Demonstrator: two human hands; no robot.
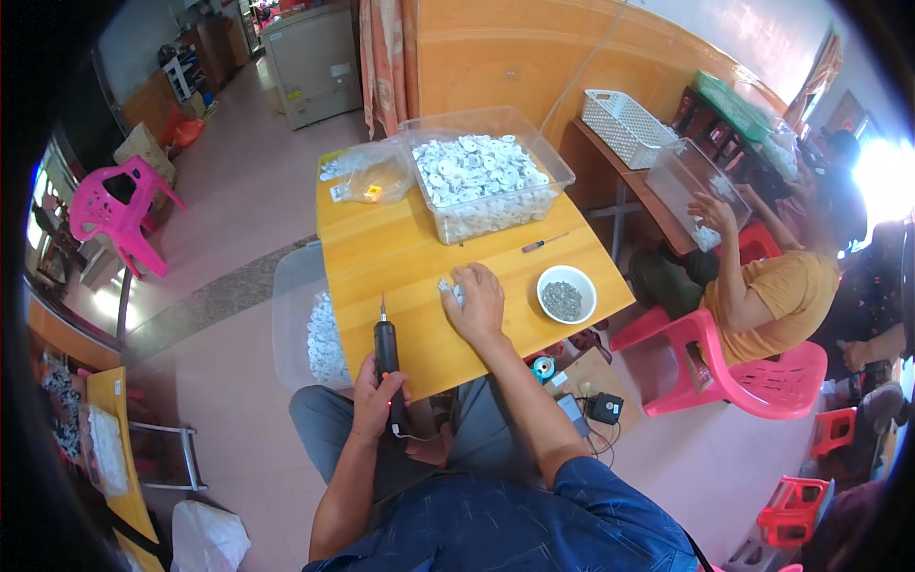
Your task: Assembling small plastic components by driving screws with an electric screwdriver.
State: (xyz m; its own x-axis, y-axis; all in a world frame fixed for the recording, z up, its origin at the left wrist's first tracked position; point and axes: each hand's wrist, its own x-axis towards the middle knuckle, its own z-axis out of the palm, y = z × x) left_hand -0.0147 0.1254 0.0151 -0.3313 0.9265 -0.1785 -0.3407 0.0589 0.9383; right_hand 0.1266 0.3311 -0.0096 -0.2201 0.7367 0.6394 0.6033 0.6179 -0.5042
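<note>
Gripping an electric screwdriver (387,360) upright, left hand (378,400).

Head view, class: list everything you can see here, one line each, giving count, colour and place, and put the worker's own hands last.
table: one, yellow wood, centre
clear bin of white round parts: one, table's far edge
plastic bag: one, clear, left of bin
bowl of small grey pieces: one, white, table's right
small screwdriver: one, before bin
floor bin: one, clear, left of table
pink chairs: several, around
seated co-worker: one, right
left hand: holds black electric screwdriver
right hand: on white part
</note>
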